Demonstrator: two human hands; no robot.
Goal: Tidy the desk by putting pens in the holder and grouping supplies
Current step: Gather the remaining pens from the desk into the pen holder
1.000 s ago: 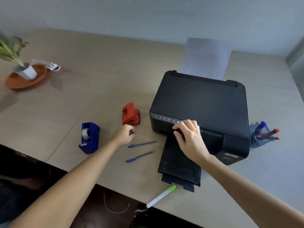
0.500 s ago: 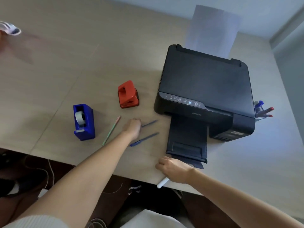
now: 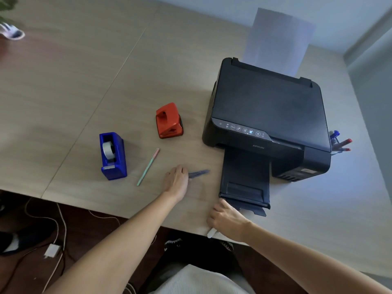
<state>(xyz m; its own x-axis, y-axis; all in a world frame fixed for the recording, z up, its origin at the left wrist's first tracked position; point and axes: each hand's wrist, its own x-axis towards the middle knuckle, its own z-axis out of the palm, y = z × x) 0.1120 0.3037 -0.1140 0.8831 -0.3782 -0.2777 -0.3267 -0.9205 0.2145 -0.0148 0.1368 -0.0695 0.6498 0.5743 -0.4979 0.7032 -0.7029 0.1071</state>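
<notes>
Both hands have dropped to pens since a second ago — left hand (image 3: 176, 181) closes on two blue pens (image 3: 199, 173), right hand (image 3: 226, 219) now grips the white marker (image 3: 211, 232) at the desk edge. Pen holder (image 3: 337, 145) waits behind the black printer (image 3: 267, 115) — pickup underway.

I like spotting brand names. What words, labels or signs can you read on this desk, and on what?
"EPSON": on the front of the black printer, below its control strip, faint.
Button icons on the control strip: symbols only, too small to read.
Sticker on the printer's lower front corner: too blurred to read.
Tape dispenser, red hole punch: no text visible.
</notes>
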